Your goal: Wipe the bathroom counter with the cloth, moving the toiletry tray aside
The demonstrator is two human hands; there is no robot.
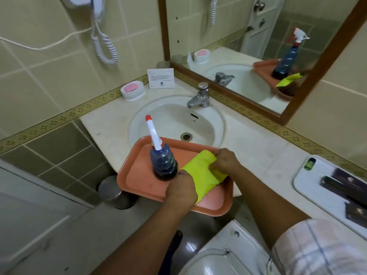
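**Both hands on the cloth, orange tray half off the bench**

Orange tray (139, 175) sits at the front edge of the bench (258, 147), partly over the sink (174, 118) rim and partly overhanging the floor. On it: a dark-blue spray bottle (163, 161) standing upright, white nozzle with red tip, and a yellow cloth (200, 171) just to its right. Left hand (181, 187) is closed on the cloth's near-left end, touching the base of the bottle. Right hand (224, 160) pinches the cloth's far-right end, fingers curled. White toiletry tray (305, 179) with dark sachets lies well apart on the right side of the bench (partly cut off by the frame). Pink soap in a white dish (132, 90) and a small card (160, 78) stand behind the sink, by the tap (199, 96).
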